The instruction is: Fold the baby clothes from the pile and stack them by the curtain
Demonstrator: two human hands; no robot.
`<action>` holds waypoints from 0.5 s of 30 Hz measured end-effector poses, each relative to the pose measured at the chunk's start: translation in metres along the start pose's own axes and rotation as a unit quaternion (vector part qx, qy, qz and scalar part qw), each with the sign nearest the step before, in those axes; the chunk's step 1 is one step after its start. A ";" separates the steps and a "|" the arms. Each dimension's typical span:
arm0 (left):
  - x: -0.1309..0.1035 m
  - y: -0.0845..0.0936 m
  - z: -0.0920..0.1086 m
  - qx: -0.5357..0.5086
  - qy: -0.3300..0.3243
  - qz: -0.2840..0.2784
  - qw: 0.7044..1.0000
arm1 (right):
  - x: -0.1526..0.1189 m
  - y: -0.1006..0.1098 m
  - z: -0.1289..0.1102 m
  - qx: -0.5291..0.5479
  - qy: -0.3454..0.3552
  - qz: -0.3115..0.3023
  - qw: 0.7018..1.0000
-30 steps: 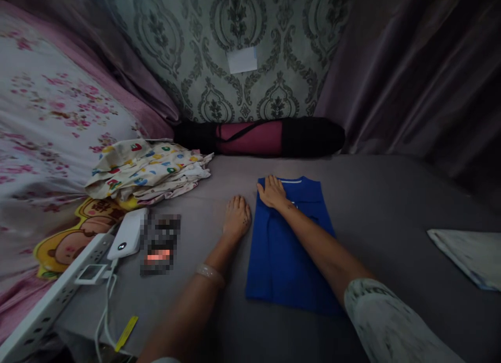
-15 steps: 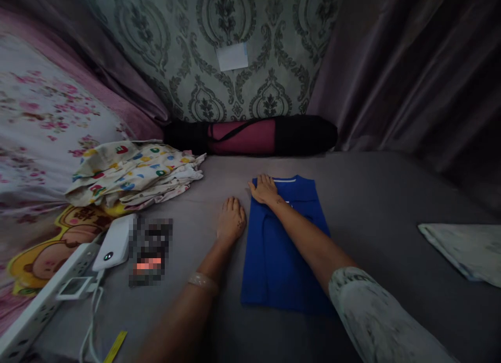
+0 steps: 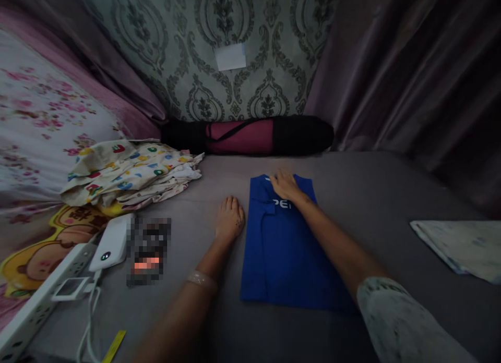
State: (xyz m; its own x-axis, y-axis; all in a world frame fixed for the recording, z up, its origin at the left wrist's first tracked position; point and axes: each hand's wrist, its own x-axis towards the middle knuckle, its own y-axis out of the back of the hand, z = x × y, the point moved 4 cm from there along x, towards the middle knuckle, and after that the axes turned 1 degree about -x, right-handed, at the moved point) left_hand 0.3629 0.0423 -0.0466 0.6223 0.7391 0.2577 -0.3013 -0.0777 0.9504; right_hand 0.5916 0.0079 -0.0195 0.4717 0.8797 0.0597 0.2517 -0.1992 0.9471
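A blue shirt [image 3: 287, 253] lies folded into a long rectangle on the grey bed sheet [image 3: 364, 196], its collar end away from me. White letters show on its chest, partly covered by my right arm. My right hand [image 3: 285, 184] rests on the shirt near the collar, fingers stretched out and slightly blurred. Flat on the sheet, just left of the shirt and apart from it, lies my left hand [image 3: 230, 217] with its fingers extended. A clear bracelet [image 3: 202, 280] circles my left wrist. Neither hand grips anything.
A rumpled patterned cloth [image 3: 129, 170] lies at the left. Nearer are a white power bank [image 3: 113, 243], a pixelated object [image 3: 148, 251], a power strip [image 3: 43, 300] and a yellow strip [image 3: 114, 346]. A black and maroon long bag [image 3: 242, 136] lines the wall; a folded pale cloth [image 3: 462, 248] sits right.
My right hand has slid rightward across the top of the shirt from its left corner, uncovering more of the white letters. The left hand has stayed in place.
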 end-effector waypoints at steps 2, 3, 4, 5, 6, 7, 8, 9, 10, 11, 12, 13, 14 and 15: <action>0.000 -0.001 0.000 -0.009 0.008 0.003 1.000 | -0.011 0.005 0.028 -0.042 -0.037 0.008 0.998; 0.000 -0.002 -0.001 -0.014 0.011 0.004 1.000 | -0.015 0.004 0.039 -0.060 -0.046 0.007 0.997; 0.000 -0.002 -0.001 -0.018 0.011 0.004 1.000 | -0.019 0.002 0.047 -0.074 -0.050 0.005 0.996; 0.000 -0.002 -0.001 -0.021 0.011 0.004 1.000 | -0.021 0.000 0.054 -0.085 -0.051 0.002 0.995; 0.000 -0.002 -0.001 -0.021 0.010 0.004 1.000 | -0.021 -0.002 0.059 -0.091 -0.049 -0.001 0.995; 0.000 -0.002 -0.001 -0.021 0.010 0.003 1.000 | -0.021 -0.004 0.062 -0.094 -0.048 -0.005 0.994; 0.000 -0.001 -0.001 -0.021 0.010 0.002 1.000 | -0.020 -0.005 0.063 -0.092 -0.049 -0.012 0.994; 0.000 -0.001 0.000 -0.020 0.012 0.000 1.000 | -0.019 -0.006 0.064 -0.089 -0.053 -0.017 0.994; 0.000 0.000 0.000 -0.019 0.015 -0.003 1.000 | -0.019 -0.005 0.062 -0.086 -0.058 -0.019 0.994; 0.000 0.001 0.000 -0.019 0.018 -0.007 1.000 | -0.019 -0.003 0.058 -0.083 -0.062 -0.016 0.994; 0.000 0.001 0.001 -0.020 0.019 -0.010 1.000 | -0.021 -0.002 0.051 -0.083 -0.065 -0.009 0.994; 0.000 0.001 0.001 -0.024 0.020 -0.015 0.999 | -0.023 0.000 0.041 -0.082 -0.064 0.004 0.995; 0.000 0.002 0.001 -0.027 0.020 -0.018 0.999 | -0.027 0.000 0.028 -0.081 -0.053 0.017 0.995; 0.000 0.002 0.001 -0.029 0.019 -0.019 0.999 | -0.031 -0.001 0.011 -0.076 -0.031 0.026 0.996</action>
State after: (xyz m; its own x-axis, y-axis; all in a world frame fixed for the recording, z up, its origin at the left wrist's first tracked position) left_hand 0.3634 0.0418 -0.0447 0.6073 0.7652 0.2136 -0.3200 -0.0104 0.9474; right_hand 0.5862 -0.0243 -0.0264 0.5335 0.8406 0.0940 0.0970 -0.1712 0.9805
